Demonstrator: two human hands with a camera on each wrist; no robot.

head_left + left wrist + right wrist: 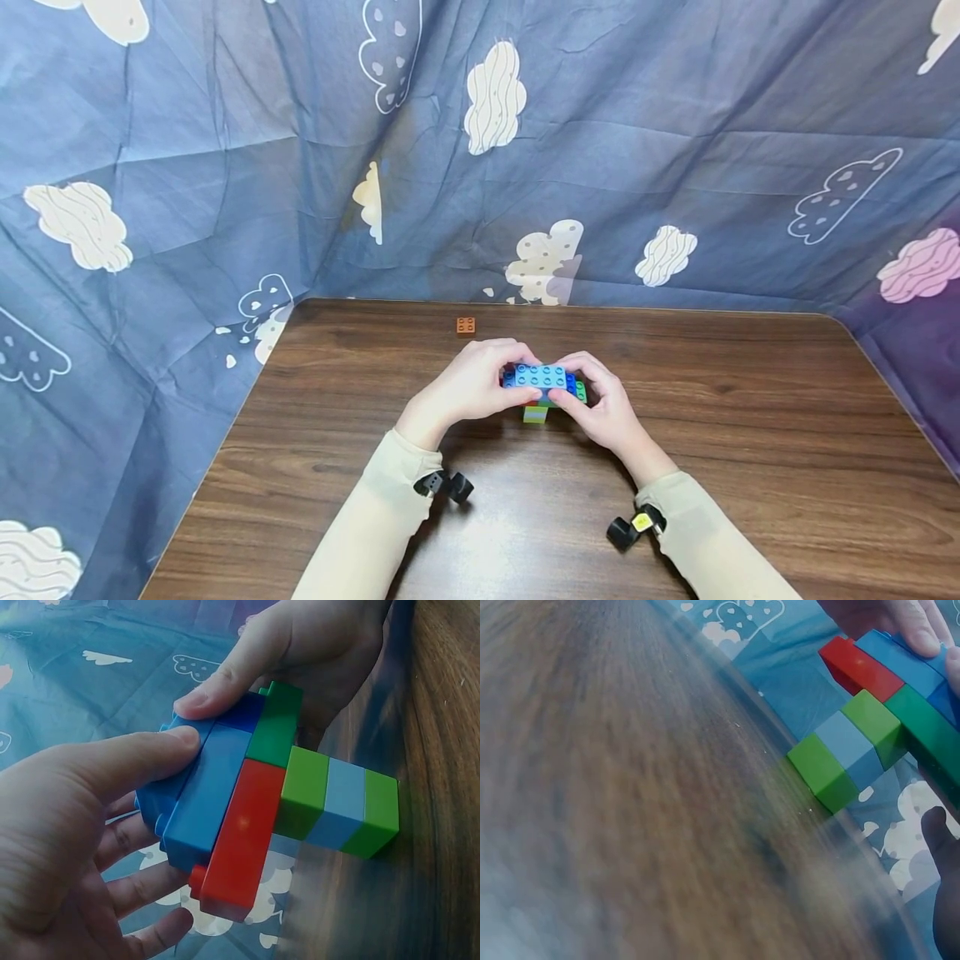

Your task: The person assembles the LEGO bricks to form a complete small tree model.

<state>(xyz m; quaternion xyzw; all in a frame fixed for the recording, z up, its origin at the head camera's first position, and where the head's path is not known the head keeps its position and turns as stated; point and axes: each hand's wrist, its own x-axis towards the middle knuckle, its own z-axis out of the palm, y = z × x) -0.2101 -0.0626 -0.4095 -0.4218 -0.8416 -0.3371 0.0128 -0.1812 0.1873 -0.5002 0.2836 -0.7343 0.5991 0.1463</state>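
A toy brick structure stands upright on the table. Its narrow column of two lime green bricks (381,814) and one pale blue brick (341,799) rises to a wider layer of a red brick (244,840) and a green brick (276,724). Above these lie more blue bricks (214,784), topped by a blue eight-stud brick (540,377). My left hand (480,379) pinches the top blue brick from the left, thumb on its near side. From the right, my right hand (607,408) grips the same brick, its thumb beside the left one.
An orange four-stud brick (466,325) lies near the back edge of the wooden table (337,500), behind the left hand. Blue cloud-patterned cloth (435,208) hangs behind the table and along its sides.
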